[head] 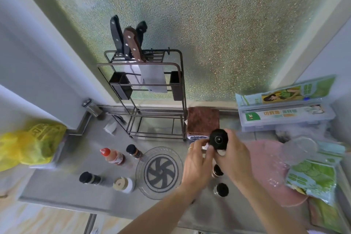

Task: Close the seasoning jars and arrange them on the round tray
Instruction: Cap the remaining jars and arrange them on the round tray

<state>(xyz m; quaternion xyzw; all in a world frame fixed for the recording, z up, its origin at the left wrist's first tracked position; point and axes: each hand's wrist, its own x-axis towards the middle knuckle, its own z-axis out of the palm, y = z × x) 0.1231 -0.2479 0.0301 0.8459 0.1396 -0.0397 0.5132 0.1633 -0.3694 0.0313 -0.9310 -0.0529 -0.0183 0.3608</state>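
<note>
I hold a seasoning jar with a black cap (218, 139) above the counter. My right hand (234, 159) grips the cap from the right. My left hand (197, 161) holds the jar's body just under the cap. The clear round tray (141, 169) with a dark pinwheel centre lies left of my hands with nothing on it. Two black-capped jars (217, 171) (221, 189) stand beneath my hands. Left of the tray stand a black-capped jar (133, 151), a red-capped sauce bottle (112, 156), another black-capped jar (89, 178) and a white jar with a beige top (124, 184).
A metal rack with knives (148, 89) stands behind the tray. A brown cloth (203, 119) lies beside it. A pink board (266, 169), green packets (313, 176) and a wrap box (284, 116) fill the right. A yellow bag (30, 142) sits at the left.
</note>
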